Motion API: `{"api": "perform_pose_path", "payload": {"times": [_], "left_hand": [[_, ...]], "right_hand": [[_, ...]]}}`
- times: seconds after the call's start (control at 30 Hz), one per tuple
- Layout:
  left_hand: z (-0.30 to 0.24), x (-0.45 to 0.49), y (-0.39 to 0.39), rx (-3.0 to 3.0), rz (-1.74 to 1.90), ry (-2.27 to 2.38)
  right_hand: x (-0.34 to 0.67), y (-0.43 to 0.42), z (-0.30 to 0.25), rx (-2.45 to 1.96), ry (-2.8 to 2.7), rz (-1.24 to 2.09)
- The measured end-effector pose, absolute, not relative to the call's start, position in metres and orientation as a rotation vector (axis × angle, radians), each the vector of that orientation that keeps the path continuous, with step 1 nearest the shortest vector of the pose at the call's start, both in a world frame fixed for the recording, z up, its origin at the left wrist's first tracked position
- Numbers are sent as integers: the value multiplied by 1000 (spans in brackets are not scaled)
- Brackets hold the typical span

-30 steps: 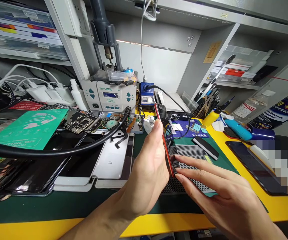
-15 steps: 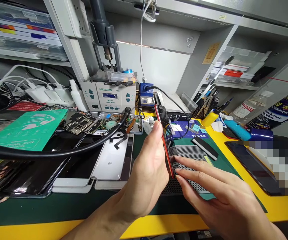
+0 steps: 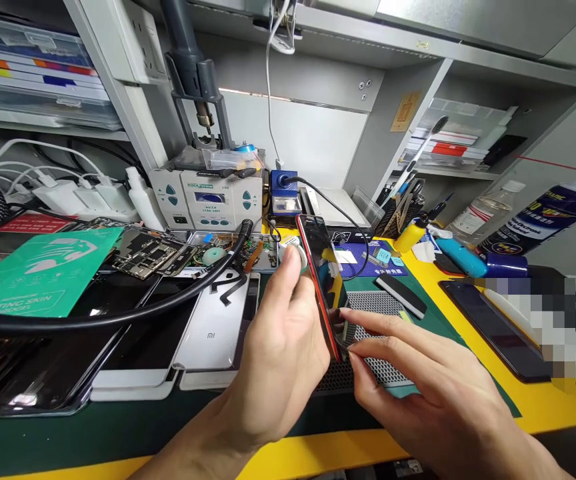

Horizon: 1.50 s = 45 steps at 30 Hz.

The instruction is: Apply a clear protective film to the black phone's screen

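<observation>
While the left hand (image 3: 278, 347) grips a red-edged phone (image 3: 321, 280) firmly, tilted on edge above a mesh mat (image 3: 363, 377), the right hand (image 3: 433, 393) curves half open at the phone's lower end, holding nothing (contact there is hard to tell).

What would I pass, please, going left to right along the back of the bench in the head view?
White chargers, hot-air rework station, blue soldering station, black mesh tool holder, yellow squeeze bottle, clear plastic bottle.

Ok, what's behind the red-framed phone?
Beyond the red-framed phone lie a blue printed mat and a perforated grey pad; the stretch of bench directly behind it is covered.
</observation>
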State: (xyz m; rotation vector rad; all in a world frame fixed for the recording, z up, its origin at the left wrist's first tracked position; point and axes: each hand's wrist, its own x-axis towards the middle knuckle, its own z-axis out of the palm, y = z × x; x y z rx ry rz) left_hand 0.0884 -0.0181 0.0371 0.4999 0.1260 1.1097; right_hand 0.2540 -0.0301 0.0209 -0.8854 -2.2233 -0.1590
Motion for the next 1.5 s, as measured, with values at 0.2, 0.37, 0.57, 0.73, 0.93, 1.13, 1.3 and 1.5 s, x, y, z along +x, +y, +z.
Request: {"api": "perform_pose_path", "payload": {"times": [0.2, 0.37, 0.57, 0.73, 0.93, 1.13, 1.3, 1.5], "left_hand": [[41, 88, -17, 537, 1042, 104], [41, 87, -19, 522, 994, 84], [41, 87, -18, 479, 947, 102], [42, 87, -16, 477, 913, 132], [41, 87, -16, 475, 902, 137], [39, 82, -16, 460, 867, 174], [40, 80, -15, 498, 839, 198], [42, 80, -15, 472, 832, 156]], "right_hand": [[259, -25, 35, -944, -2178, -7], [266, -22, 49, -1033, -2156, 207], [275, -17, 63, -1178, -2203, 419], [286, -14, 65, -1250, -2189, 616], [289, -10, 64, -1242, -2159, 646], [290, -7, 67, -1200, -2069, 733], [298, 0, 74, -1200, -2054, 915], [305, 11, 85, -1138, -1973, 1170]]}}
